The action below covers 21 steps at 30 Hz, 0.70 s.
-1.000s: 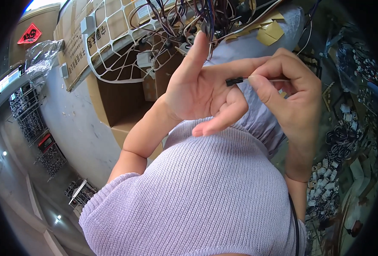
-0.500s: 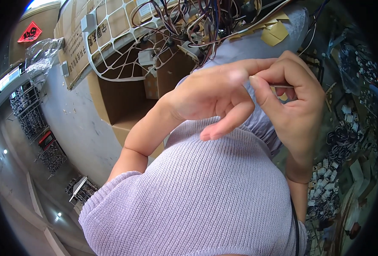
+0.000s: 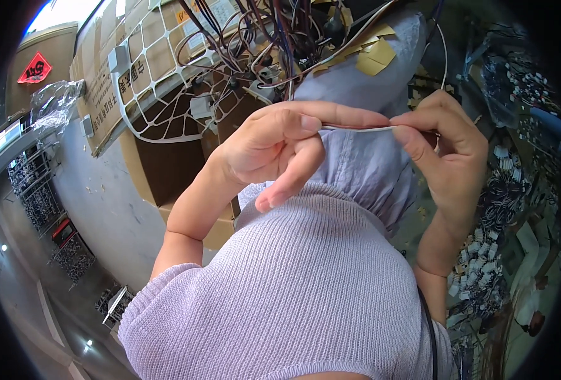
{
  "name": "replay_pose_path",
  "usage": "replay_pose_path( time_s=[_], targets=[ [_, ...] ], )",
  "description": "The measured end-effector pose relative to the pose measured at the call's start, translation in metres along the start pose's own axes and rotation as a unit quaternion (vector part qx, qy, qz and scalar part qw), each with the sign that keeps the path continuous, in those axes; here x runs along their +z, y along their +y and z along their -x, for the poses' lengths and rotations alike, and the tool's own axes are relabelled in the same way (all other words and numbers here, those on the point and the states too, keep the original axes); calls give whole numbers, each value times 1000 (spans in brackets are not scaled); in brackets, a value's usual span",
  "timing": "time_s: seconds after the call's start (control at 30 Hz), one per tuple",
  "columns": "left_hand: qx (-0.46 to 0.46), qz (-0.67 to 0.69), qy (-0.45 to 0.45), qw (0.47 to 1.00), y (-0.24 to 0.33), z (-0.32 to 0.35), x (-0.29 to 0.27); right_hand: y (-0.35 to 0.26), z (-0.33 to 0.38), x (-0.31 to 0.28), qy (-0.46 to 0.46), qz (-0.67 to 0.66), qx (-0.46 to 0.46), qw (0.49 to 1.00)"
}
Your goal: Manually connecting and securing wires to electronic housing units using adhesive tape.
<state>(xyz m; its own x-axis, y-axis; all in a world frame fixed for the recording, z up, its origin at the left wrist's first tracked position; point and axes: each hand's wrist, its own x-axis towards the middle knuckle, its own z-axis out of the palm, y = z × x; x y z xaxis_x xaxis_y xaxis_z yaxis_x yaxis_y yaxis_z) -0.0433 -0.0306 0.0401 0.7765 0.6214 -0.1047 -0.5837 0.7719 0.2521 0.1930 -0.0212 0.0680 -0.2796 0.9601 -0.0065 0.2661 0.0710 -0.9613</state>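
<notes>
**Grey, scuffed workroom floor to the left, a heap of small white connectors with dark wires to the right**

Brown cardboard sheets with dark printing stand at the upper left, with a white plastic lattice with a rounded rim in front of them. Below the lattice is an open brown cardboard box. At the top middle hangs a loose tangle of brown, white and blue wires, and near it a square yellow piece of paper or tape lies on pale lavender-grey cloth. Farther off at the upper left are a red diamond-shaped paper with a black character and crumpled clear plastic film.

Across the middle, in front of the person's lilac knitted top and above the cloth, a thin white and reddish wire runs nearly level between both hands. The left hand grips one end under its thumb; its index finger reaches out along the wire, almost to the opposite fingertips, and its lower fingers curl loosely. The right hand pinches the other end narrowly between thumb and index finger, its remaining fingers folded behind. What lies inside either grip is hidden.
</notes>
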Motion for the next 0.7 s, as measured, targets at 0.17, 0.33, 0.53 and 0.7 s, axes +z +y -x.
replay_pose_path(
  time_s=[0.17, 0.33, 0.53, 0.7],
  targets=[
    [-10, -463, -63, 884, 17, -2, -9, 2, 1, 8, 20, 64, -45, 997],
    [66, -742, 102, 660, 14, -19, 13, 27, 6, 31, 72, 67, -63, 993],
    [114, -671, 233, 694, -5, -32, -4, 40, 8, 47, 112, 9, -4, 994],
    [108, -641, 248, 719, -6, -26, -20, 78, -60, 24, 72, -2, -27, 997]
  ],
)
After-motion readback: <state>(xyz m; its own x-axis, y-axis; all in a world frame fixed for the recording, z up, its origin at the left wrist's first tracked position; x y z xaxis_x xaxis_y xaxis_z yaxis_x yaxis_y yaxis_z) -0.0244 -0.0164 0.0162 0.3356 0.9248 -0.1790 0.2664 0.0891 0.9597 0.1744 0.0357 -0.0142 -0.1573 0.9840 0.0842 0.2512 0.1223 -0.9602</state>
